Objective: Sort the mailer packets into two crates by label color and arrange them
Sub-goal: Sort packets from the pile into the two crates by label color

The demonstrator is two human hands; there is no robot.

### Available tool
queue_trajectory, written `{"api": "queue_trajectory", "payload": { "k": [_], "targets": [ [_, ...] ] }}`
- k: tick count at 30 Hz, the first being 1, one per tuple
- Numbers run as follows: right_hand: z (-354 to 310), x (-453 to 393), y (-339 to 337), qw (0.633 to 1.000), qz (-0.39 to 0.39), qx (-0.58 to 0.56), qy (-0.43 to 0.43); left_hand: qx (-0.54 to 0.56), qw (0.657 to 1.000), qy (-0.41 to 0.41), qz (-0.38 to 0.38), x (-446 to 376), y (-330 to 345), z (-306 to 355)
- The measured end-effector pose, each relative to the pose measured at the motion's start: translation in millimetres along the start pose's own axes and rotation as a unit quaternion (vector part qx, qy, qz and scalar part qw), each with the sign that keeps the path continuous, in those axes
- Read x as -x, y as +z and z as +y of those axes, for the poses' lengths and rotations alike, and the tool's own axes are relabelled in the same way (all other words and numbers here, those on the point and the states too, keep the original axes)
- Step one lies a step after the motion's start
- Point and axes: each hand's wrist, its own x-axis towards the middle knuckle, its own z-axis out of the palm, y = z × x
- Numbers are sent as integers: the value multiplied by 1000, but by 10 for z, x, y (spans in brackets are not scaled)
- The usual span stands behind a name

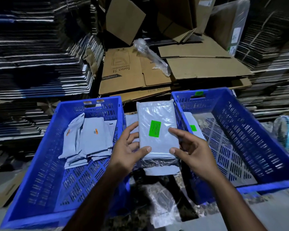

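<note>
Two hands — our left hand (126,147) and right hand (193,147) — gripped the green-labelled packet (158,130) between both crates; we judged it belonged in the right crate (257,130); a loose thumb-hold might drop it short.

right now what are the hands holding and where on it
Both hands hold the green-label packet by its near end: left hand on the left edge, right hand on the right edge, thumbs on top.
</note>
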Motion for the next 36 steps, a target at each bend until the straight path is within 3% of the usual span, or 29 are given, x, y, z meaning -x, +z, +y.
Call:
{"api": "queue_trajectory", "payload": {
  "k": [6,15,20,24,32,36],
  "targets": [
    [37,139,-235,998,56,-4,12,-22,998,6,-59,-40,231,28],
    [98,255,-977,997,66,21,45,-64,994,-14,-90,-277,893,-190],
    [444,27,-1710,978,133,130,95,-131,987,-38,-82,-489,1168,-415],
    [955,-388,-2203,957,128,216,144,-152,984,-62,-72,-650,1364,-522],
    [1357,-1224,-2057,968,23,186,165,-159,984,-58,-56,-822,1476,-610],
    [1453,-1294,-1946,947,60,263,174,-160,983,-81,-32,-785,1314,-621]
  ]
}}
